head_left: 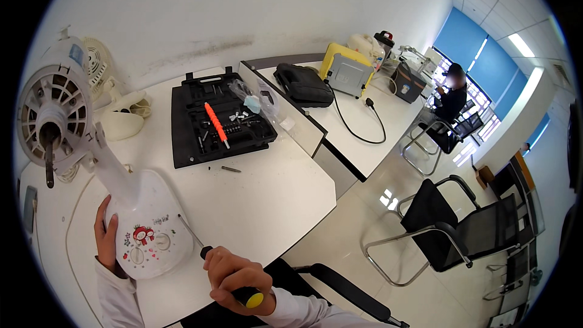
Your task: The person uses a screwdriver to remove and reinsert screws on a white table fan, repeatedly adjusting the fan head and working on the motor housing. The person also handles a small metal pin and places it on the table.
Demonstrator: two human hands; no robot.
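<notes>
Sporting red cartoon figures (143,234), the rounded fan base (152,223) is white.

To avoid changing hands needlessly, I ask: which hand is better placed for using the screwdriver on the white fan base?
Probably the right hand: it grips the screwdriver, which points toward the fan base. The left hand lies against the base's left side, perhaps steadying it.

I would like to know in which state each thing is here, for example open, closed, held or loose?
White fan: standing, blades and guard not fitted
Screwdriver: held in right hand
Left hand: touching the fan's base
Tool case: open
Orange tool: lying in tool case
Black case: closed
Power plug: unplugged
</notes>
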